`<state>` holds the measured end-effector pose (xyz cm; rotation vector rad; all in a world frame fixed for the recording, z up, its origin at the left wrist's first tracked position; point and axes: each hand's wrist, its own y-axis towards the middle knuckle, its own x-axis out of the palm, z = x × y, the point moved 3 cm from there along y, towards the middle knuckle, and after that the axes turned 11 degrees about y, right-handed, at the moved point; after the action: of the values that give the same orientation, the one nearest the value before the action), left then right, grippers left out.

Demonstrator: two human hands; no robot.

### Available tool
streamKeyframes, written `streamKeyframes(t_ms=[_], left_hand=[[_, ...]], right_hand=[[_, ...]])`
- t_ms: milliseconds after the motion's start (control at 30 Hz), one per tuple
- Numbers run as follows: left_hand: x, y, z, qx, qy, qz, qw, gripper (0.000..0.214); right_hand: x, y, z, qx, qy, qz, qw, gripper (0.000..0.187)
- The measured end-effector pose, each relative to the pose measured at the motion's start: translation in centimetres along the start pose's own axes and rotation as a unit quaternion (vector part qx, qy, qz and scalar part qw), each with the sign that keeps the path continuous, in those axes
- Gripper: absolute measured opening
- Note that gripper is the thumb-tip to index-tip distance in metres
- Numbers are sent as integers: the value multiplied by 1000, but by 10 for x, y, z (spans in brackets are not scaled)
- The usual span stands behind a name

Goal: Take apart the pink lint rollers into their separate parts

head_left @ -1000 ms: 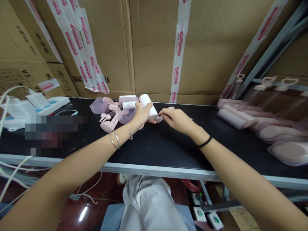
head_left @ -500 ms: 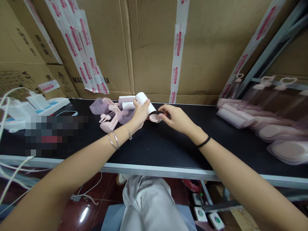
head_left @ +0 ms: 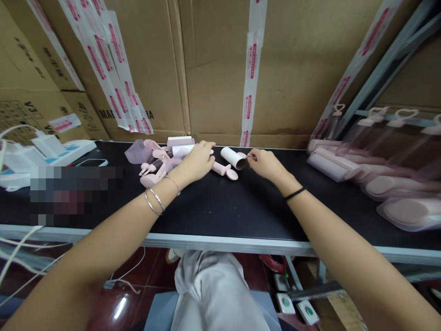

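Note:
A white paper roll (head_left: 233, 157) lies on the black worktop (head_left: 220, 207) with its open end toward my right hand (head_left: 264, 164). That hand is closed in a pinch on a small pink part at the roll's end. My left hand (head_left: 197, 162) rests, fingers spread, over a heap of pink plastic handles (head_left: 155, 163) and white rolls (head_left: 181, 148). A pink handle piece (head_left: 225, 170) lies just below the roll, between my two hands.
Taped cardboard boxes (head_left: 213, 69) form a wall behind the worktop. Finished pink rollers in clear sleeves (head_left: 361, 177) are stacked at the right. A white device with cables (head_left: 44, 151) sits at the left. My knees and floor pedals (head_left: 292, 305) show below the table edge.
My left hand let go of the white roll and moved left onto the heap. The roll now lies on the worktop, and my right hand shifted to its open end.

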<state>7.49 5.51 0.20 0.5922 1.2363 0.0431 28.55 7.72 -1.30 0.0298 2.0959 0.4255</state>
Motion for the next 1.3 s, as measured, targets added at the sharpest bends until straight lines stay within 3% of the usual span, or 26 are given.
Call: streamKeyframes(t_ms=[100, 167, 267, 433, 600, 733, 900, 1167, 1300], left_hand=[[5, -6, -8, 21, 119, -73, 990, 45], [15, -8, -16, 22, 102, -95, 990, 51], [25, -6, -25, 26, 54, -77, 995, 58], [8, -4, -2, 87, -67, 7, 994, 68], [-5, -6, 20, 129, -120, 58, 983, 76], [1, -4, 16, 132, -95, 59, 985, 56], [7, 0, 11, 137, -45, 61, 988, 29], [12, 0, 11, 145, -35, 57, 987, 12], [18, -2, 11, 154, -32, 55, 986, 19]], right_hand=[[-1, 1, 3, 7, -20, -9, 1000, 20], [-2, 0, 1, 27, 1, 6, 1000, 20], [-5, -1, -7, 39, 42, 46, 997, 21], [-18, -6, -25, -126, 99, 65, 985, 25], [-24, -19, -38, -221, 108, 4, 969, 30], [-21, -27, -48, -250, 66, -37, 965, 29], [-15, -32, -57, -236, -16, -78, 968, 26], [-9, -38, -62, -249, -92, -62, 962, 32], [-6, -43, -68, -248, -157, -72, 953, 35]])
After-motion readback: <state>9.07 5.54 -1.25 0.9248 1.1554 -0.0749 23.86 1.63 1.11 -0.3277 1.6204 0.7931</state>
